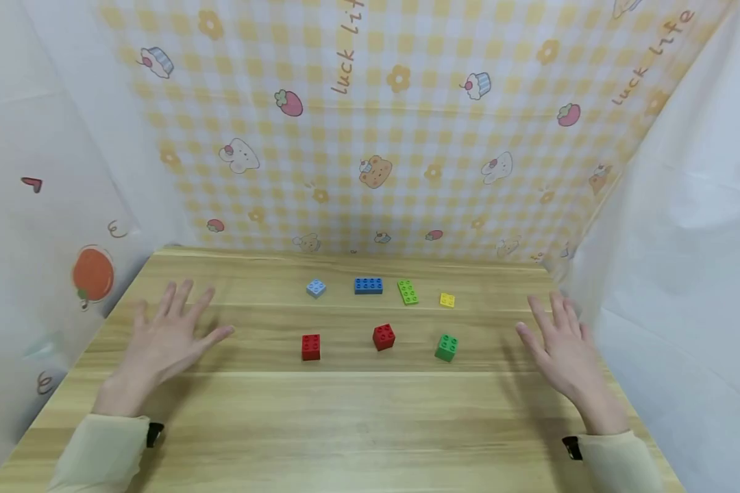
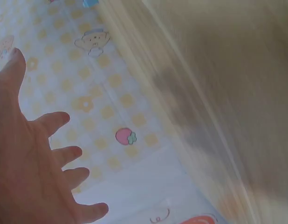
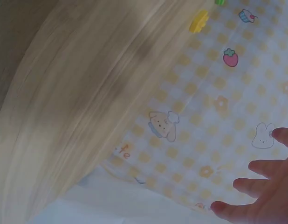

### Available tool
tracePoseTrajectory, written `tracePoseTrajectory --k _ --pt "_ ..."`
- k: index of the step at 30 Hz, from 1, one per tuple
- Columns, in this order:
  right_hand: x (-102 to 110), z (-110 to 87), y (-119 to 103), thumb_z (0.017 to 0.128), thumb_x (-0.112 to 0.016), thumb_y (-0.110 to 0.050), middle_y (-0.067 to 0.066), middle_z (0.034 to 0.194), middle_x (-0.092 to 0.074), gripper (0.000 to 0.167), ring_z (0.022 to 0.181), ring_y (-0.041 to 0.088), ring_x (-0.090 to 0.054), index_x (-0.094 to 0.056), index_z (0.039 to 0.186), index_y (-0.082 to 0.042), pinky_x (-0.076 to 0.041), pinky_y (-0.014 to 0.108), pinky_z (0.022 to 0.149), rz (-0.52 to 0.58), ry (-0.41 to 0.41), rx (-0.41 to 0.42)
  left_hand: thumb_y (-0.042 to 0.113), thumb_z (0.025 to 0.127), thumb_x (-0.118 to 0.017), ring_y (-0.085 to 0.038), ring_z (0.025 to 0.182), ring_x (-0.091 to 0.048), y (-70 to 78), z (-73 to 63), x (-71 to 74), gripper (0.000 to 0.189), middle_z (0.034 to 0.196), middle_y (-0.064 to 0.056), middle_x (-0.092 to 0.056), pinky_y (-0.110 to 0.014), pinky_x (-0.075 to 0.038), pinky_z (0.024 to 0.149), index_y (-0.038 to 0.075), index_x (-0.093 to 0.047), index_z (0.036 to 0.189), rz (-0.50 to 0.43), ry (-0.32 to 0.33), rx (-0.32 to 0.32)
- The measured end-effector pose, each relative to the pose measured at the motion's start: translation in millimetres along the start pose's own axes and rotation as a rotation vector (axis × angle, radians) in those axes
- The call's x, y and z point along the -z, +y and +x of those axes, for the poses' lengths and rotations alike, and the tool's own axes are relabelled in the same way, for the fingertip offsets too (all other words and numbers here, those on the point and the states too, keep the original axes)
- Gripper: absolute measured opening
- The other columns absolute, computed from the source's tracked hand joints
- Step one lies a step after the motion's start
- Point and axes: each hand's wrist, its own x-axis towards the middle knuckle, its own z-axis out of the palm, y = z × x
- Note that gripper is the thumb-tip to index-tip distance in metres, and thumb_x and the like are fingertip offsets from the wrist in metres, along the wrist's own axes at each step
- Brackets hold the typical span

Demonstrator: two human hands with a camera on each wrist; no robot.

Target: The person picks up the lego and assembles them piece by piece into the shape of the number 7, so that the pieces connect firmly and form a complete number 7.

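Head view had my left hand over the left side of the wooden table, its fingers spread apart and the thumb stretched out toward the bricks. My right hand was over the right side, fingers straight and slightly parted, thumb well away from them. Both hands stood well apart from the bricks, which lay between them in two loose rows.

Along the far row, left to right, were a light blue brick, a blue brick, a lime green brick set at a slant, and a small yellow brick. Nearer to me came a red brick, a second red brick, slightly turned, and a green brick, the closest of that row to my right hand. A yellow checked cloth hung behind the table. Pale sleeves covered my forearms.
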Motion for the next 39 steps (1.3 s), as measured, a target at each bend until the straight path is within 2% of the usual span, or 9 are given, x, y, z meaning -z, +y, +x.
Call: tracePoseTrajectory --k 3,8,11,19,26,29,33,39 --pt "-4 3.3 -7 0.105 -0.039 -0.039 0.029 0.158 -0.006 0.062 0.142 0.051 -0.003 -0.02 0.156 -0.009 -0.008 0.077 0.1 0.031 0.04 0.017 0.069 0.092 -0.043 -0.048 0.143 -0.003 4.1 0.8 -2.9 0.087 0.158 -0.027 -0.009 -0.074 0.004 0.102 0.011 -0.027 0.154 -0.003 0.002 -0.011" --pt "-12 10.3 -21 0.104 -0.046 -0.034 0.035 0.152 -0.02 0.06 0.133 0.058 -0.024 -0.028 0.153 -0.003 -0.023 0.072 0.099 0.048 0.138 0.074 0.069 0.092 -0.046 -0.047 0.144 -0.006 11.8 2.8 -7.4 0.085 0.157 -0.026 -0.015 -0.073 0.006 0.103 0.011 -0.033 0.152 -0.021 0.013 -0.035" --pt "-18 14.7 -29 0.103 -0.05 -0.033 0.035 0.149 -0.025 0.061 0.13 0.058 -0.029 -0.031 0.151 -0.002 -0.029 0.071 0.098 0.055 0.163 0.107 0.068 0.091 -0.049 -0.047 0.143 -0.009 15.7 2.1 -10.0 0.084 0.156 -0.027 -0.02 -0.074 0.003 0.103 0.011 -0.036 0.151 -0.027 0.024 -0.057" --pt "-33 23.0 -50 0.1 -0.058 -0.031 0.032 0.153 -0.022 0.065 0.132 0.055 -0.029 -0.03 0.152 -0.004 -0.031 0.071 0.097 0.168 0.081 0.13 0.066 0.088 -0.056 -0.048 0.14 -0.02 25.4 3.7 -15.5 0.084 0.154 -0.026 -0.027 -0.071 -0.014 0.103 0.008 -0.042 0.147 -0.058 0.012 -0.097" --pt "-36 28.7 -69 0.1 -0.057 -0.032 0.027 0.156 -0.019 0.063 0.136 0.051 -0.024 -0.032 0.152 -0.008 -0.032 0.069 0.097 0.283 0.008 0.107 0.066 0.087 -0.058 -0.047 0.135 -0.032 37.3 11.6 -19.6 0.082 0.151 -0.023 -0.034 -0.07 -0.022 0.102 0.008 -0.047 0.144 -0.09 -0.01 -0.144" --pt "-37 31.6 -78 0.1 -0.058 -0.031 0.025 0.154 -0.025 0.058 0.136 0.049 -0.028 -0.039 0.148 -0.007 -0.033 0.068 0.098 0.311 0.005 0.13 0.064 0.087 -0.06 -0.047 0.13 -0.039 43.1 14.9 -21.7 0.08 0.148 -0.022 -0.039 -0.068 -0.029 0.1 0.009 -0.048 0.144 -0.126 -0.029 -0.166" --pt "-44 36.9 -89 0.099 -0.06 -0.029 0.023 0.148 -0.038 0.051 0.133 0.045 -0.036 -0.049 0.141 -0.002 -0.033 0.065 0.1 0.358 -0.006 0.169 0.057 0.087 -0.067 -0.047 0.128 -0.043 51.2 19.8 -22.4 0.076 0.145 -0.022 -0.044 -0.064 -0.035 0.099 0.008 -0.049 0.143 -0.231 -0.059 -0.19" --pt "-56 45.7 -104 0.098 -0.062 -0.029 0.018 0.142 -0.049 0.048 0.13 0.04 -0.043 -0.053 0.137 -0.003 -0.036 0.061 0.101 0.452 -0.023 0.191 0.049 0.087 -0.071 -0.043 0.128 -0.045 63.7 26.4 -28.4 0.072 0.143 -0.021 -0.047 -0.06 -0.036 0.101 0.008 -0.05 0.142 -0.336 -0.097 -0.213"
